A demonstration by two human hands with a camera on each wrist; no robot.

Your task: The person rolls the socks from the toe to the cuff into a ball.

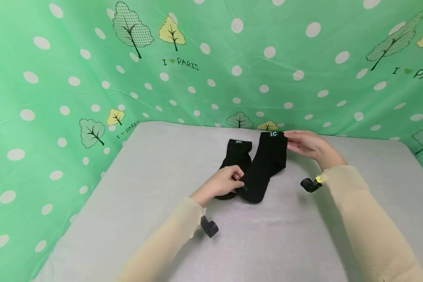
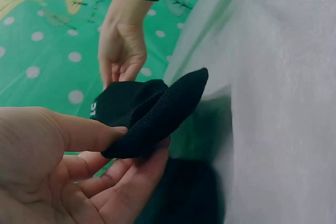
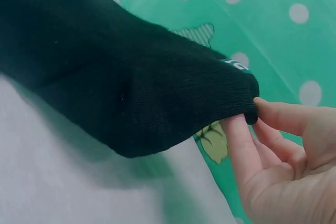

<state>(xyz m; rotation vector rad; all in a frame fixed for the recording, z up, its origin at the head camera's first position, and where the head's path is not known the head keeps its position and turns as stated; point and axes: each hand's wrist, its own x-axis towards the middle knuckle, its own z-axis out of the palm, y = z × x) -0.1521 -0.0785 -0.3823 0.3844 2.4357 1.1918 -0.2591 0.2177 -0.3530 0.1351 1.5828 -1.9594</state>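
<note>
Two black socks with a small white-lettered mark at the cuff are in the head view. The right-hand sock (image 1: 266, 164) is held between both hands, raised above the bed-like surface. My left hand (image 1: 225, 181) pinches its toe end between thumb and fingers, as the left wrist view shows the toe (image 2: 165, 114) up close. My right hand (image 1: 304, 145) pinches the edge of the cuff (image 3: 239, 90), thumb on one side and fingers on the other. Farther left lies the second sock (image 1: 237, 154), partly hidden behind my left hand and the held sock.
A pale grey padded surface (image 1: 155, 176) spreads under the socks. Behind it and along the left hangs a green cloth (image 1: 211, 58) with white dots and printed trees. A black wrist camera (image 1: 209, 227) sticks out below the left sleeve, another (image 1: 310, 185) beside the right one.
</note>
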